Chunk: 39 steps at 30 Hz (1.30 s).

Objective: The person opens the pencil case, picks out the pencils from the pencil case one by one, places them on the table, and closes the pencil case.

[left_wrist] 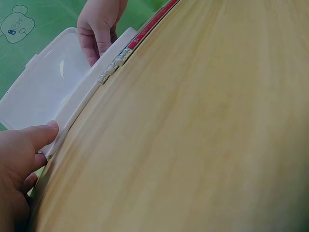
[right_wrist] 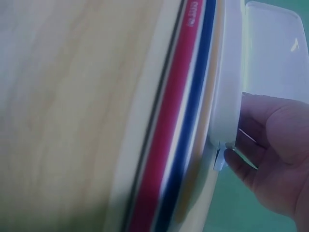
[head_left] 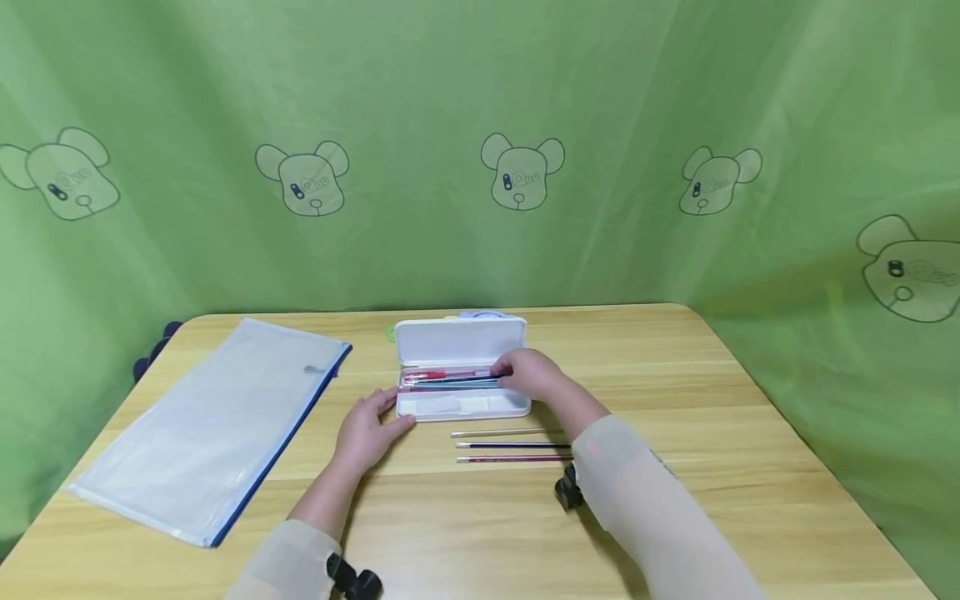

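A white pencil case (head_left: 464, 405) lies on the table with its lid (head_left: 459, 342) raised. Several slim pens and pencils (head_left: 442, 379), red, dark blue and light blue, lie inside. My left hand (head_left: 365, 432) holds the case's left end, thumb at the front corner, fingers by the side. My right hand (head_left: 531, 374) reaches into the case's right end, its fingers bent down at the pens' ends; the rim hides the fingertips in both wrist views. In front of the case lie a tan pencil (head_left: 504, 432), a dark blue pencil (head_left: 517, 445) and a dark red pencil (head_left: 517, 458).
A translucent zip folder (head_left: 217, 425) with a blue edge lies flat on the left of the wooden table (head_left: 675, 383). Behind the raised lid a light blue item (head_left: 483, 314) and a green item (head_left: 391, 332) peek out. A green curtain (head_left: 420, 250) hangs around the table.
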Each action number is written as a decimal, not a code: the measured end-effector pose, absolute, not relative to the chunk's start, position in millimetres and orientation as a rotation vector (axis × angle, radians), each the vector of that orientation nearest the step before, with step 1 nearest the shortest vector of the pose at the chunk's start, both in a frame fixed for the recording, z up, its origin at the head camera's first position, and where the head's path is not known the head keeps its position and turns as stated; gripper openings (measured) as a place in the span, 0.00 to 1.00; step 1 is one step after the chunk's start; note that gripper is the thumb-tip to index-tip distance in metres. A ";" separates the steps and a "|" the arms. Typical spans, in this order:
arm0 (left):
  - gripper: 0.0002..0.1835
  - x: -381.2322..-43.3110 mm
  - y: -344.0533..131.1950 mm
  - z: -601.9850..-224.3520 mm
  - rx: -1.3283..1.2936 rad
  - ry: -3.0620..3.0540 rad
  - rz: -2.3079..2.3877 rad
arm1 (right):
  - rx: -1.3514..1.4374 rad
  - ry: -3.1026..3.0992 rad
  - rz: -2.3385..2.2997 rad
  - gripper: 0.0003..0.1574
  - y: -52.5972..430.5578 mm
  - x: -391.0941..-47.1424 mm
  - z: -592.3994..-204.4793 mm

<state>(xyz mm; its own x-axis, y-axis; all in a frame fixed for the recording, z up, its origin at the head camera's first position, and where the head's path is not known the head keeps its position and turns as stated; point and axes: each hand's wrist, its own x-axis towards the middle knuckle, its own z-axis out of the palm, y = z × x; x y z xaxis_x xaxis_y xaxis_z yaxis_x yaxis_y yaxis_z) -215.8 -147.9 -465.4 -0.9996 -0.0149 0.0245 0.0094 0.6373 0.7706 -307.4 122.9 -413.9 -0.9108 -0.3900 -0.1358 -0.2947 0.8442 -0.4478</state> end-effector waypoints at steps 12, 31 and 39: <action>0.34 -214.8 -146.8 -462.6 0.021 -2.820 -1.329 | -0.530 2.759 -0.593 0.15 118.4 -307.9 -410.4; 0.33 -215.2 -147.0 -464.8 0.017 -2.819 -1.311 | -0.452 2.731 -0.744 0.14 122.5 -308.5 -413.9; 0.33 -215.0 -147.6 -466.0 0.006 -2.811 -1.307 | -0.446 2.730 -0.843 0.13 132.5 -307.9 -410.2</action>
<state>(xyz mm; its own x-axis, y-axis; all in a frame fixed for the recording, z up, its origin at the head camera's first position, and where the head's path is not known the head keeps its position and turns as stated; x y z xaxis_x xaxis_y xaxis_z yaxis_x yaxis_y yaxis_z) -215.0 -147.6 -466.0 -0.9991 -0.0208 0.0360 0.0141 0.6447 0.7643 -307.9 132.5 -410.2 -0.9220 -0.3590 -0.1449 -0.2147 0.7857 -0.5802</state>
